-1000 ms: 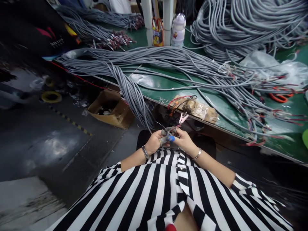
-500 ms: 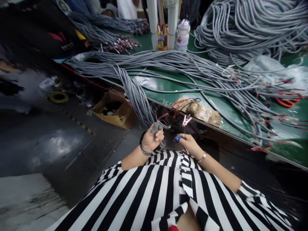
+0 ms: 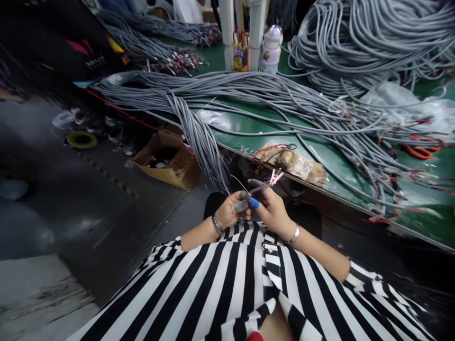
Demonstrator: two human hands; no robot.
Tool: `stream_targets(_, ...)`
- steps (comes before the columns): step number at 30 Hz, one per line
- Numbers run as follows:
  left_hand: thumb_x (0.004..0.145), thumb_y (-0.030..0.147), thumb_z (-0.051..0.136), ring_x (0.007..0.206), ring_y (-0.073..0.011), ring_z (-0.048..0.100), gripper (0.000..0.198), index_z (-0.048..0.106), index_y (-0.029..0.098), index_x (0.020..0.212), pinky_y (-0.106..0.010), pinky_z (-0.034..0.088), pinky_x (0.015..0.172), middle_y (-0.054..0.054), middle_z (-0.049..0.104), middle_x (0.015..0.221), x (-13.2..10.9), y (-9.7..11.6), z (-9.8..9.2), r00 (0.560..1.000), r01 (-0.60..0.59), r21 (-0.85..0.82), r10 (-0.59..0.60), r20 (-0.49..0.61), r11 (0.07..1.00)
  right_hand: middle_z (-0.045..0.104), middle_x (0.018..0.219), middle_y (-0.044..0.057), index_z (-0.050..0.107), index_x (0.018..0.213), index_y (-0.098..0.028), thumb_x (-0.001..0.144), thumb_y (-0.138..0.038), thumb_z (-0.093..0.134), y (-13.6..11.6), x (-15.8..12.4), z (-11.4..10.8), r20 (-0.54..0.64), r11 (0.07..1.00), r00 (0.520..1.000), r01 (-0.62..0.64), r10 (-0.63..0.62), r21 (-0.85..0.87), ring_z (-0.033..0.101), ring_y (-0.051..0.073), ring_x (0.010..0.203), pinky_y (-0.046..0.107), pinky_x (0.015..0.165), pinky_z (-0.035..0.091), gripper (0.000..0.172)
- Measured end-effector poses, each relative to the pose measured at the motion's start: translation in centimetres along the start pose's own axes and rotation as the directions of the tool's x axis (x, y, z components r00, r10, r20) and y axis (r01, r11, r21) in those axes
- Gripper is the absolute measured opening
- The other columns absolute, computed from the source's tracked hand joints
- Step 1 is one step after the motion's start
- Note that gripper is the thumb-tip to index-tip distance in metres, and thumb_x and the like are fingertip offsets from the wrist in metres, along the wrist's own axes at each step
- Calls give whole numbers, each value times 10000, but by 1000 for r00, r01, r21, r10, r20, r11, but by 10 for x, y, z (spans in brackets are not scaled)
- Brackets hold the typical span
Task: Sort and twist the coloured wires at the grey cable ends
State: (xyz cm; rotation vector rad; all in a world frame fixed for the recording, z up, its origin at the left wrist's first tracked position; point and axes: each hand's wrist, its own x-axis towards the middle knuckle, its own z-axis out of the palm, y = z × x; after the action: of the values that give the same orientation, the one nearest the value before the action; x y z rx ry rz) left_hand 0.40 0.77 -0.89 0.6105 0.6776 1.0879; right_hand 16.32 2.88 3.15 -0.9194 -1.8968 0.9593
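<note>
My left hand [image 3: 232, 210] is closed around the end of a grey cable, its fingertips covered in grey. Touching it from the right, my right hand [image 3: 272, 208] pinches the thin wires [image 3: 256, 190] that come out of that end; a blue wrap covers its thumb. A pale strand sticks up between the hands. Just behind them hangs a twisted bundle of grey cables [image 3: 202, 137], dropping over the table edge. A pink clip [image 3: 275, 177] shows right above my right hand's fingers.
The green table [image 3: 245, 142] carries long grey cables [image 3: 256, 85] and a big coil [image 3: 369, 42]. A taped cardboard piece [image 3: 302, 166] lies at its edge. Orange-handled scissors [image 3: 419, 150] are on the right, a bottle [image 3: 271, 49] at the back. A cardboard box [image 3: 170, 168] stands below.
My right hand has moved left and up to meet my left hand, and now pinches at the cable's thin wires. My left hand has turned and shifted slightly right and down.
</note>
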Motion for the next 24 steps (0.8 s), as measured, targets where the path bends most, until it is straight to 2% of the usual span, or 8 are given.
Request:
stream_targets(4, 607, 461, 843, 427, -131, 605, 464, 561, 148, 800, -197, 462, 412, 4, 644, 549, 1, 2, -4, 994, 83, 42, -86, 65, 996, 660, 1073, 104, 599, 1177, -220, 891, -221, 530, 12, -3, -4, 56, 991, 995, 86, -80, -103, 624, 232, 981, 374, 850, 508, 294)
stream_targets(9, 641, 527, 791, 395, -139, 602, 473, 598, 119, 784, -158, 305, 307, -52, 671, 572, 3, 9, -7, 953, 212, 134, -235, 192, 968, 630, 897, 93, 652, 955, -186, 812, -135, 528, 15, -3, -28, 260, 930, 952, 236, -162, -284, 575, 186, 742, 291, 646, 450, 196)
stream_targets(12, 665, 583, 750, 284, -69, 449, 497, 604, 109, 704, -159, 211, 278, -36, 617, 485, 5, 13, -8, 907, 280, 251, -341, 248, 927, 596, 782, 54, 658, 893, -201, 837, -174, 534, 10, 1, -48, 397, 953, 908, 230, -136, -198, 514, 150, 646, 260, 595, 397, 139)
stream_targets(15, 647, 591, 764, 284, -36, 359, 503, 624, 108, 670, -160, 223, 294, -3, 553, 430, 9, 20, -6, 904, 226, 369, -335, 265, 902, 590, 726, 40, 663, 828, -205, 888, -253, 525, 11, 2, -65, 451, 993, 888, 114, -87, -32, 509, 147, 634, 263, 604, 401, 158)
stream_targets(18, 668, 549, 769, 367, -64, 452, 464, 693, 99, 750, -172, 339, 363, -28, 595, 491, 12, 31, -1, 913, 118, 489, -288, 289, 864, 624, 744, 47, 679, 816, -200, 891, -356, 559, 26, -4, -73, 357, 992, 934, -66, 23, 110, 546, 164, 674, 287, 640, 435, 211)
stream_targets(21, 691, 483, 774, 460, -111, 556, 385, 733, 116, 801, -211, 442, 449, -53, 646, 567, 13, 45, 6, 933, -16, 572, -193, 304, 820, 597, 675, 23, 664, 769, -194, 819, -455, 649, 47, -14, -73, 117, 925, 959, -282, 260, 256, 496, 140, 598, 267, 552, 414, 266)
stream_targets(23, 702, 446, 773, 511, -135, 593, 335, 748, 125, 797, -236, 480, 494, -67, 668, 609, 14, 54, 9, 948, -130, 607, -81, 309, 784, 481, 549, -28, 612, 723, -196, 769, -505, 689, 57, -19, -70, -30, 812, 884, -416, 467, 410, 350, 91, 466, 220, 418, 287, 322)
stream_targets(24, 707, 427, 772, 528, -140, 603, 313, 754, 128, 798, -242, 490, 512, -72, 676, 628, 14, 57, 10, 952, -183, 622, -21, 306, 761, 417, 509, -50, 577, 696, -198, 761, -532, 686, 61, -20, -68, -50, 743, 833, -462, 551, 485, 267, 71, 425, 208, 380, 205, 357)
